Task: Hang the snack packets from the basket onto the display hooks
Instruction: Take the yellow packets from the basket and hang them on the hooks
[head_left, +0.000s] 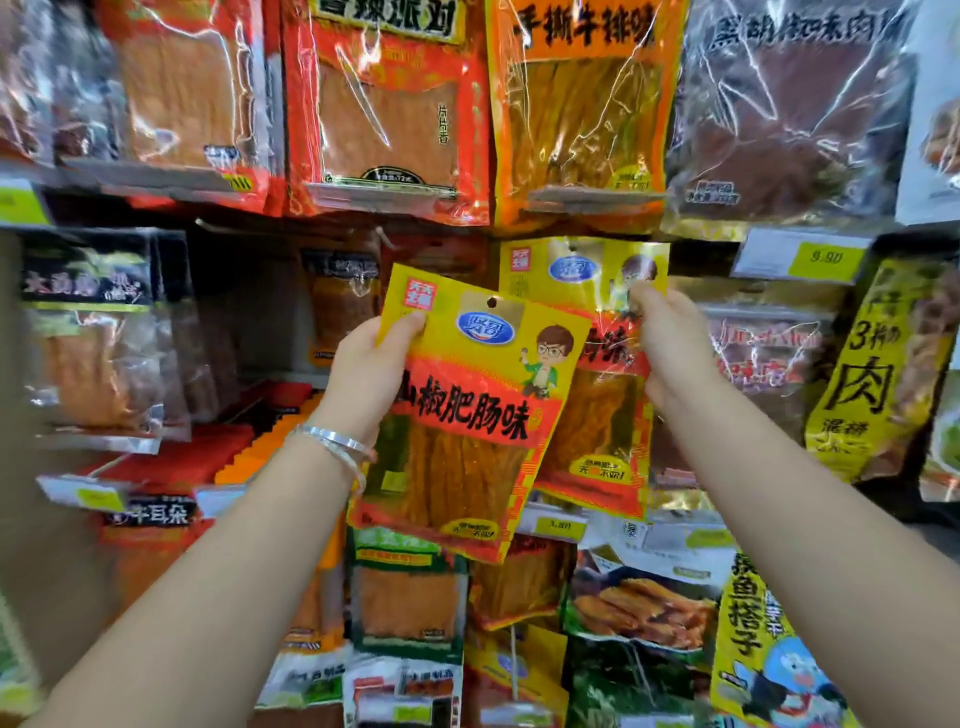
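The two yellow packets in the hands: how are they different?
The front packet is tilted and gripped by the left hand; the back packet sits straighter, pinched by the right hand. The front packet shows fully; the back packet is half hidden behind it. Both have the same yellow-and-red design.

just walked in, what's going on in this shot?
A person is stocking a wall of hanging snack packets. The left hand grips a yellow-and-red front packet by its upper left corner. It is tilted, and its hang hole is free, not on any hook. The right hand pinches the top of a matching packet just behind it. Whether that one sits on a hook is hidden. No basket is in view.
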